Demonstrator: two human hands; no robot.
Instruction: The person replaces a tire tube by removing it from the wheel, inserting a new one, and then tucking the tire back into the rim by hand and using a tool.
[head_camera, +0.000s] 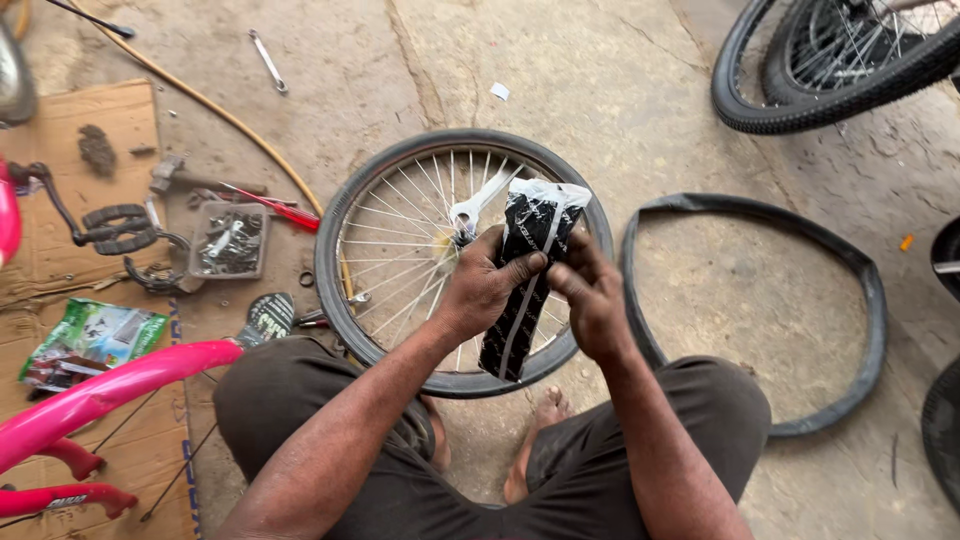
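Both hands hold a folded black inner tube in a clear plastic wrapper (528, 262) above a spoked bicycle wheel (352, 290) lying flat on the concrete floor. My left hand (482, 288) grips the wrapper's left side, thumb across its front. My right hand (592, 300) pinches the right edge. A silver spanner (478, 203) rests on the wheel's hub, just behind the package. I squat barefoot, knees on either side of the wheel.
A loose black tyre (868, 300) lies to the right. Another wheel (830, 100) stands top right. On the left are a pink bicycle frame (110, 388), cardboard (70, 150), a tray of small parts (230, 240), pedals (115, 228), a green packet (90, 340), and a spanner (268, 60).
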